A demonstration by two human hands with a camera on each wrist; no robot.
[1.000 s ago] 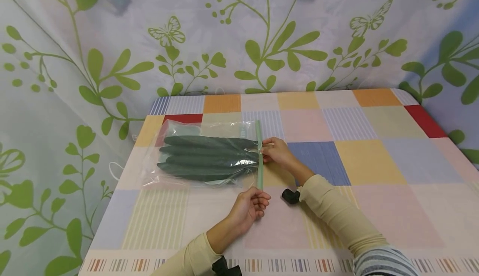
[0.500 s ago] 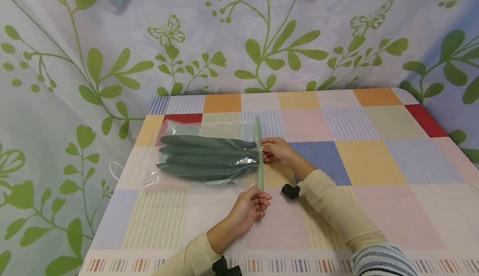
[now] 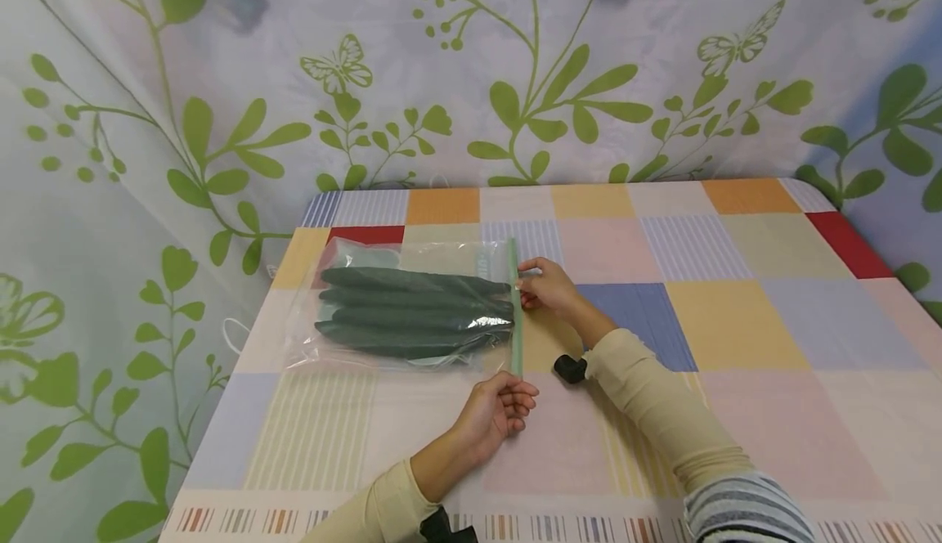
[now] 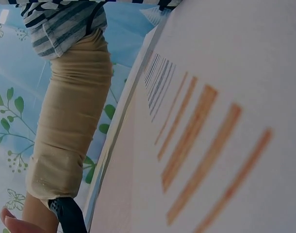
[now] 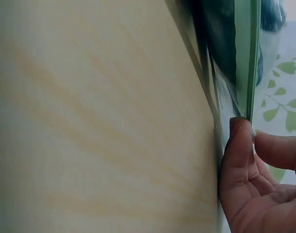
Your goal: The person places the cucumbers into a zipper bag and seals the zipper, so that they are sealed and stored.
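Observation:
A clear zip bag (image 3: 441, 253) lies flat on the table with several long, dark green, cucumber-like vegetables (image 3: 412, 310) inside. Its mouth, at the right end, has a pale green closure strip (image 3: 514, 338). My left hand (image 3: 489, 416) pinches the near end of that strip, thumb and forefinger at the corner, its other fingers curled loosely. Farther along the strip, my right hand (image 3: 552, 291) pinches it between thumb and fingers. In the right wrist view, the right hand (image 5: 264, 170) has its fingertips on the green strip (image 5: 247, 58). The left wrist view shows the right arm's sleeve (image 4: 70, 111).
A patchwork cloth (image 3: 736, 314) covers the table. Leaf-patterned curtains (image 3: 574, 77) hang behind it and at both sides. A thin white loop (image 3: 234, 334) sticks out at the table's left edge. Black camera mounts (image 3: 570, 369) sit at the wrists.
My right hand has shifted slightly toward the far end of the strip. The left hand keeps its place at the near corner, and the head view has swung a little.

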